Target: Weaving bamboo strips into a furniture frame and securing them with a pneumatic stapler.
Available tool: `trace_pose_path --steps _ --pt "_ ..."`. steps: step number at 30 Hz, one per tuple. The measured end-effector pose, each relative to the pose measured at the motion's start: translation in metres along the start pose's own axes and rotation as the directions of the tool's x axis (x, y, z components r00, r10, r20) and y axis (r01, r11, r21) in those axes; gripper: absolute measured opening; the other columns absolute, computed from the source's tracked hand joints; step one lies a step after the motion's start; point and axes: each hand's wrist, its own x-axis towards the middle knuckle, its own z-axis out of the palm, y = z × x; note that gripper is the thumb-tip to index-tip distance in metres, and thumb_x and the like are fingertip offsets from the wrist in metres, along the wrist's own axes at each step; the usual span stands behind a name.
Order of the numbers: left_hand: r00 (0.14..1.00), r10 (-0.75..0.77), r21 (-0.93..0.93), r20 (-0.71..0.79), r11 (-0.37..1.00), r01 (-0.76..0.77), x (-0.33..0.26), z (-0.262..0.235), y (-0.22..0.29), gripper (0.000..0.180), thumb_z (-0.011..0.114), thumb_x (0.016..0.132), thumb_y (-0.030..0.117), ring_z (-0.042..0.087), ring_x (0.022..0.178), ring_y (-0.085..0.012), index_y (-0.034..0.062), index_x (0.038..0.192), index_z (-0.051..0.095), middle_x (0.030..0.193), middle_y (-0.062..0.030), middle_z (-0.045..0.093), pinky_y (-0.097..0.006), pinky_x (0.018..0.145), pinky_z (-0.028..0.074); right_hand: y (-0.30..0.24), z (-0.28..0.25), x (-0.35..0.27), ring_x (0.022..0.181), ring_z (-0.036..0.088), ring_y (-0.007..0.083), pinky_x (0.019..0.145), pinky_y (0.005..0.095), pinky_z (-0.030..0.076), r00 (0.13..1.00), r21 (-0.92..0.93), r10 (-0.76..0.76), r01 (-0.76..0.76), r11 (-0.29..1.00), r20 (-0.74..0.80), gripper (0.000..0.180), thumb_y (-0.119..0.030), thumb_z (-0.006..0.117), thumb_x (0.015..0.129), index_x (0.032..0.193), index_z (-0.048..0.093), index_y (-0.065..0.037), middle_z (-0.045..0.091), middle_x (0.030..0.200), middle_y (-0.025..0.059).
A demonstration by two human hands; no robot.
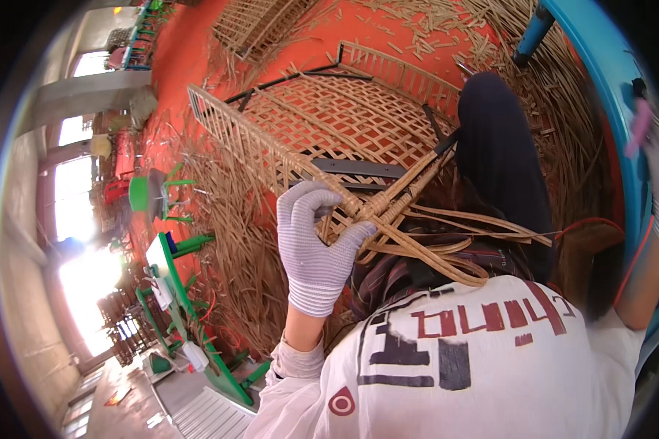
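The left hand (316,241), in a striped grey work glove, gripped the near corner of a woven rattan frame (329,124), its fingers curled and clamped on the wrapped corner joint where loose cane strips (447,245) looped out to the right. The frame lay tilted on an orange floor (190,66), littered with cane offcuts on every side, leaving little bare room beside it. A second lattice panel (260,22) lay beyond, cut off by the top edge. The right hand (655,157), also gloved, sat at the far right rim, blurred; I could not tell how its fingers stood. One green stand (179,293) stood well to the left.
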Motion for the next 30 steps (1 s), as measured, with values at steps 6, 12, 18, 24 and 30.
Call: trace_pose_path --steps 6,12,18,24,30 --pt "0.992 -0.009 0.072 -0.126 0.997 0.018 -0.016 0.01 -0.012 0.041 0.087 0.06 0.006 0.059 0.093 -0.0271 0.0046 0.093 0.062 0.101 -0.0114 0.058 -0.035 0.082 0.05 0.047 0.195 -0.005 0.099 0.059 0.0165 0.089 0.0311 0.049 0.768 -0.158 0.003 0.128 0.979 0.641 0.047 -0.006 0.061 0.084 0.13 0.054 0.001 0.061 0.118 0.0107" --pt "0.984 0.027 -0.01 -0.177 1.0 -0.03 -0.02 0.016 -0.017 0.037 0.087 0.06 0.006 0.062 0.087 -0.0272 0.0049 0.089 0.064 0.093 -0.0109 0.061 -0.036 0.079 0.051 0.06 0.275 -0.005 0.098 0.059 0.0275 0.085 0.0362 0.051 0.439 -0.266 -0.126 0.724 0.637 0.89 0.048 0.001 0.068 0.073 0.12 0.063 -0.011 0.058 0.104 0.011" --pt "0.985 0.038 -0.075 -0.166 0.996 -0.051 -0.017 0.016 -0.024 0.037 0.089 0.058 0.008 0.062 0.082 -0.0262 0.005 0.086 0.064 0.09 -0.0112 0.063 -0.035 0.076 0.051 0.067 0.292 0.004 0.097 0.056 0.0259 0.085 0.0378 0.049 0.262 -0.17 -0.134 0.864 0.474 0.956 0.039 -0.008 0.072 0.074 0.112 0.066 -0.014 0.054 0.098 0.0086" --pt "0.979 0.095 -0.071 -0.183 0.991 -0.11 -0.017 0.018 -0.029 0.038 0.089 0.057 0.009 0.062 0.08 -0.026 0.0058 0.086 0.066 0.088 -0.0104 0.064 -0.035 0.072 0.051 0.069 0.296 0.014 0.096 0.056 0.0256 0.083 0.0381 0.048 0.194 -0.14 -0.039 0.818 0.558 0.98 0.04 -0.008 0.072 0.073 0.112 0.066 -0.015 0.054 0.097 0.0085" --pt "0.978 0.102 -0.086 -0.18 0.989 -0.119 -0.016 0.017 -0.028 0.038 0.09 0.057 0.009 0.063 0.078 -0.0256 0.0059 0.086 0.066 0.086 -0.01 0.064 -0.035 0.07 0.052 0.071 0.302 0.023 0.095 0.057 0.0258 0.081 0.0381 0.049 0.125 -0.087 -0.021 0.791 0.606 0.992 0.04 -0.005 0.074 0.072 0.11 0.068 -0.015 0.055 0.097 0.0085"
